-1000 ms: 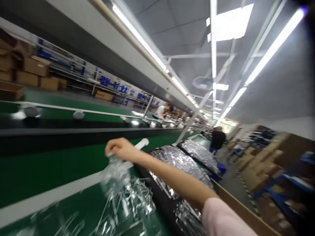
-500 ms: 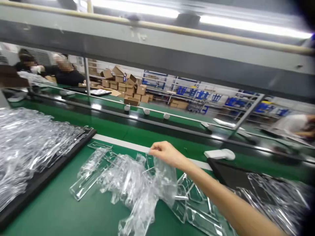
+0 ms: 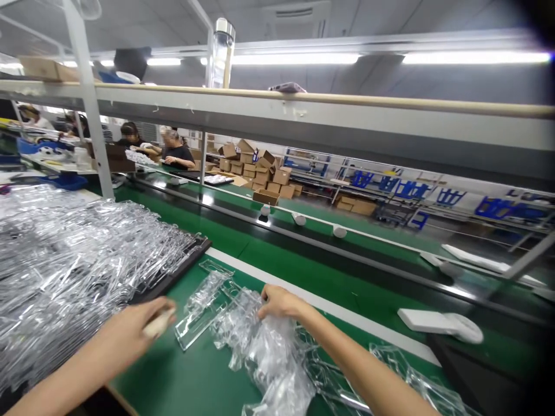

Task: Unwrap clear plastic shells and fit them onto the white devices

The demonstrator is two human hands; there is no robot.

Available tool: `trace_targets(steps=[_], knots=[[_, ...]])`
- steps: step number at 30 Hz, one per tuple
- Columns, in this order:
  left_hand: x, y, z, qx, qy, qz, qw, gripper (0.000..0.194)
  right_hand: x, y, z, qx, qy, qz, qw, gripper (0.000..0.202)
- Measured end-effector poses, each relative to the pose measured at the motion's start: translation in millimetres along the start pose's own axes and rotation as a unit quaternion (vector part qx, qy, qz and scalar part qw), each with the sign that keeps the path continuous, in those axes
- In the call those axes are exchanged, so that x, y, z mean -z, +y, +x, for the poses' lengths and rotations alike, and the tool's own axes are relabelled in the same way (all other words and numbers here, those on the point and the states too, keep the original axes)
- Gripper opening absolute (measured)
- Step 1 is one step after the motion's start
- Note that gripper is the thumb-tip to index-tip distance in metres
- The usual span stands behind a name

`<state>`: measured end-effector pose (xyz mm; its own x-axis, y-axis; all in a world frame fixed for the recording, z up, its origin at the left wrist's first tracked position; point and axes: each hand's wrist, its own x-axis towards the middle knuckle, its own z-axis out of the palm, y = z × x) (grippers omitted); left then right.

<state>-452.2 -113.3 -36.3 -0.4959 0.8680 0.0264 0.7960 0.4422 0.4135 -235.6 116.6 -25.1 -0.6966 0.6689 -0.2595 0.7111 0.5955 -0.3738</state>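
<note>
From where the head camera looks, much is blurred or cut off. The left hand (image 3: pixel 130 330) comes in low at the left with its fingers curled around a small pale object (image 3: pixel 159 322); motion blur hides what that object is. The right hand (image 3: pixel 280 301) reaches across the green table (image 3: pixel 186 375) and pinches the top of a crumpled clear plastic bag (image 3: pixel 269 346), fingers closed on the film. The bag's lower end runs out of the bottom edge.

Beneath and around the bag lie loose clear plastic trays (image 3: pixel 203 309); they overlap and shine so much that I cannot count them. To the left, a black tray (image 3: pixel 173 274) carries a large heap of the same clear pieces (image 3: pixel 78 254), also uncountable and cut by the left edge.

One white device (image 3: pixel 440 323) lies on the belt at the right. Three small white caps (image 3: pixel 299 219) sit along the far rail. At least two seated co-workers (image 3: pixel 176 151) show in the background, faces obscured, beside stacked cardboard boxes (image 3: pixel 260 173).
</note>
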Motion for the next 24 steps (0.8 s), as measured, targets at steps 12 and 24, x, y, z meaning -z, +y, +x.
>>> trace_targets(steps=[12, 24], knots=[[-33.2, 39.5, 131.2, 0.009, -0.165, -0.02, 0.986, 0.058, 23.3, 29.4, -8.1, 0.028, -0.085, 0.226, 0.97, 0.009], [-15.4, 30.1, 117.1, 0.053, -0.166, -0.339, 0.925, 0.048, 41.8, 23.3, -18.8, 0.086, -0.074, 0.288, 0.951, 0.01]])
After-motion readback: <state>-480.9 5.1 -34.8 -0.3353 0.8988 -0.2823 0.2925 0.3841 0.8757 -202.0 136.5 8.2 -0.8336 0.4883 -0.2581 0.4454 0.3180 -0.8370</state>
